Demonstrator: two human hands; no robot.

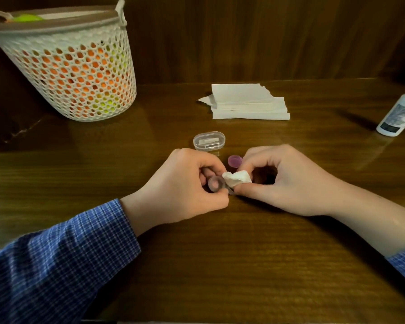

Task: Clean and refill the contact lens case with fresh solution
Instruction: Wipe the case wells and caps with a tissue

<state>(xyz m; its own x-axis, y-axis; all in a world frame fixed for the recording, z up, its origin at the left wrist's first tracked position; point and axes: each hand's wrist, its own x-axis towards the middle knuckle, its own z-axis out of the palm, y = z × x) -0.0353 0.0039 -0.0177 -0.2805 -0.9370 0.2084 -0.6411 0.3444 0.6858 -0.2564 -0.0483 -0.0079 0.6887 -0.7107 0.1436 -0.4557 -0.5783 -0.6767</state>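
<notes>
My left hand (185, 185) grips a small clear contact lens case (216, 184) just above the wooden table, one round well facing up. My right hand (283, 181) pinches a crumpled white tissue (236, 178) and holds it against the case's other well, which the tissue hides. A purple cap (234, 160) lies on the table just behind my fingers. A white solution bottle (399, 113) stands at the far right edge of the view.
A stack of white tissues (248, 102) lies at the back centre. A clear oval plastic box (209, 141) sits behind my left hand. A white mesh basket (75, 66) with orange and green contents stands at the back left, against a wooden wall panel.
</notes>
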